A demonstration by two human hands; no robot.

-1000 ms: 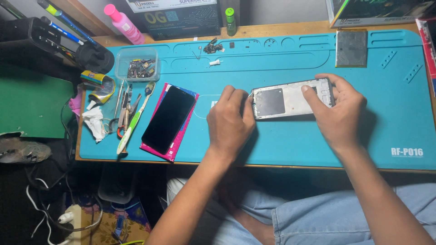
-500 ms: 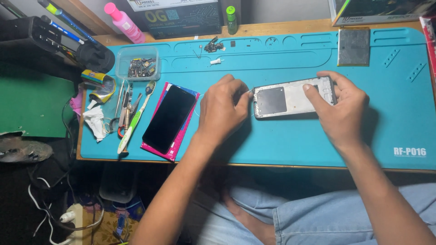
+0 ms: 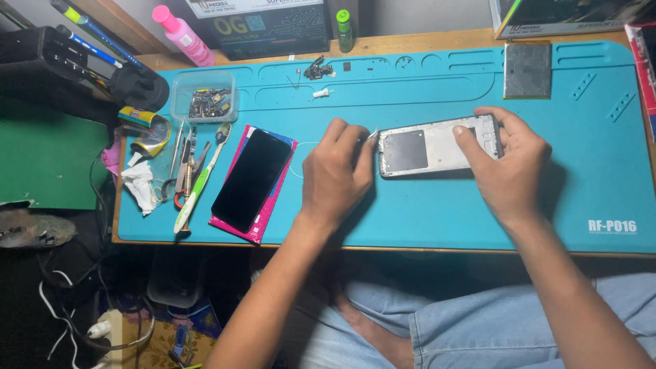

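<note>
Right hand (image 3: 509, 164): closed around the right end of the phone frame (image 3: 437, 145), thumb laid on its pale inner face, fingers wrapped over the far edge.
Left hand (image 3: 336, 174): fingertips pinched shut on a small light-coloured sliver at the frame's left end (tool or peeled strip, too small to tell).
Phone frame: flat on the teal work mat (image 3: 424, 219), lengthwise, centre of the mat, dark square patch toward its left half.
Step in hand: judged as working at the left edge of the frame while the other end is steadied.
Next move: judged to call for a firm hold on the right end and a fine, controlled pinch at the left.
Open room: bare mat in front of the frame and to its right.
Edges: black screen panel (image 3: 251, 180) on a pink sleeve near the left wrist; clear parts tray (image 3: 202, 96) and hand tools (image 3: 195, 174) further left; grey flat slab (image 3: 527, 70) behind, well apart.
</note>
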